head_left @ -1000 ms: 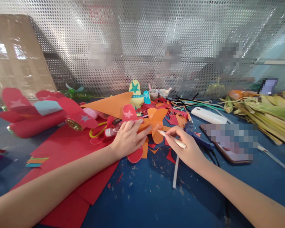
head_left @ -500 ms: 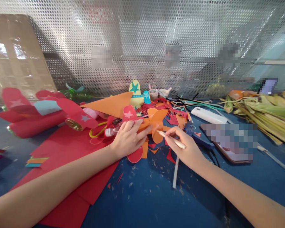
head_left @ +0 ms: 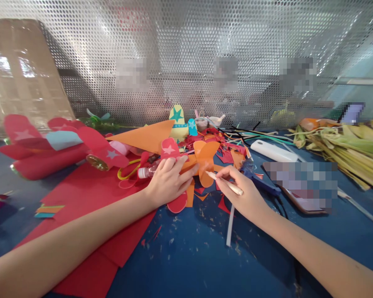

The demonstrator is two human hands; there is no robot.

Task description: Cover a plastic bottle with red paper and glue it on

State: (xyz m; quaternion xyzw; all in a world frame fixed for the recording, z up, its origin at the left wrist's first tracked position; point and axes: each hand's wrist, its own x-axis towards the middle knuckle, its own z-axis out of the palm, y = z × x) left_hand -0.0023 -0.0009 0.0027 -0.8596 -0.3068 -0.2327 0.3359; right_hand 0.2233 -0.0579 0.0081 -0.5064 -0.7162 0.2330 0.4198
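My left hand [head_left: 169, 182] is closed over a small paper-covered bottle plane, its fingers on the orange body. The plane's clear bottle neck with a white cap [head_left: 141, 173] shows to the left of the hand. A red wing with a pink star [head_left: 169, 148] sticks out above the hand, and another red wing [head_left: 177, 203] below it. At the plane's right end are orange rounded flaps [head_left: 205, 159]. My right hand [head_left: 240, 188] pinches a white pen-like stick [head_left: 231, 185], its tip at the lower orange flap. Whether the tip touches it is hard to tell.
Red paper sheets [head_left: 81, 231] lie under my left forearm. A larger red paper plane [head_left: 49, 155] stands at left, with an orange paper cone [head_left: 146, 134] beyond my hand. To the right are a glue gun [head_left: 264, 184], a phone [head_left: 298, 190] and dry husks [head_left: 342, 145].
Almost nothing differs. Both hands keep their places, and the white stick's tip stays at the lower orange flap.
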